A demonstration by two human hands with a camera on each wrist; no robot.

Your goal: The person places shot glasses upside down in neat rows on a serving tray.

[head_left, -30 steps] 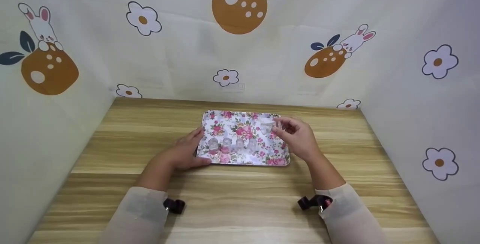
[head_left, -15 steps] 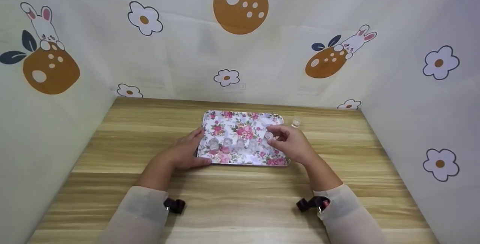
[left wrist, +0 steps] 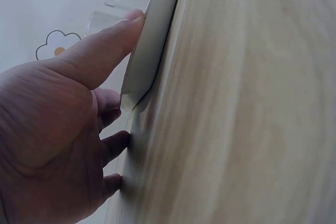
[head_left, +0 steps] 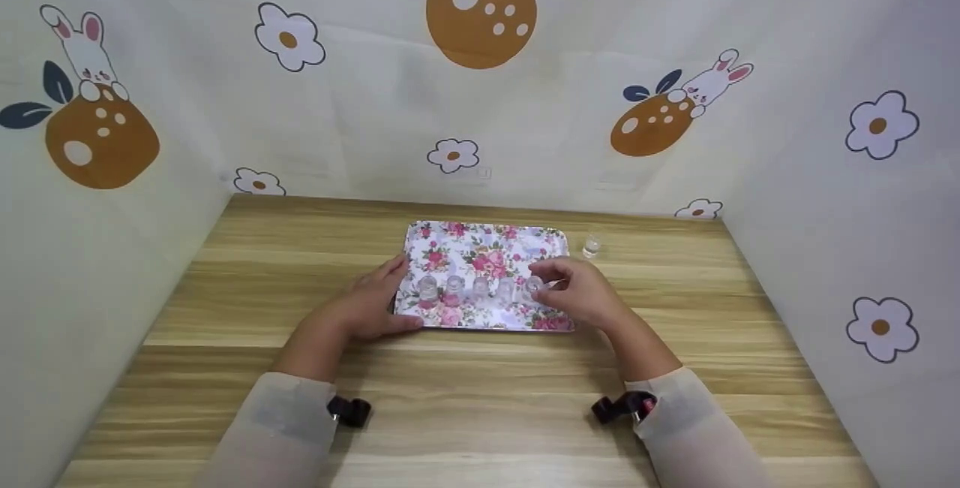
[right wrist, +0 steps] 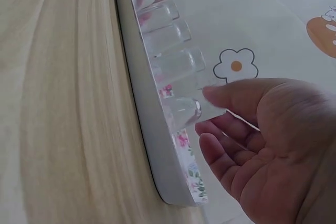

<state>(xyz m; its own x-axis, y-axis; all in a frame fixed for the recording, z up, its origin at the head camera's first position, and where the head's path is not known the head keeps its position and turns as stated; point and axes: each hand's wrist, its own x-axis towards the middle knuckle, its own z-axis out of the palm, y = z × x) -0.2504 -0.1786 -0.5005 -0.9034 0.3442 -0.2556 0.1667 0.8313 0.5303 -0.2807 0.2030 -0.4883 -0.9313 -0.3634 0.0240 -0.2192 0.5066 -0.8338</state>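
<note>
A white tray with a pink rose print (head_left: 487, 236) lies on the table. My left hand (head_left: 367, 304) rests at its left end, thumb along the front rim and fingers loosely extended beside the edge. Small clear shot glasses (head_left: 454, 289) stand in a row near the tray's front. At the right end of that row, my right hand (head_left: 581, 289) pinches another shot glass (right wrist: 184, 111) near its rim between thumb and fingers. The right wrist view shows this glass upright on the tray, in line with the others.
One more small clear glass (head_left: 592, 246) stands on the wooden table (head_left: 480, 405) beyond the tray's right end. Pale cloth walls (head_left: 360, 97) printed with rabbits, oranges and flowers rise at the back and sides.
My right hand has brought a glass from the tray's back right forward to the right end of the row. The glass beyond the tray has come into sight. My left hand stays put.
</note>
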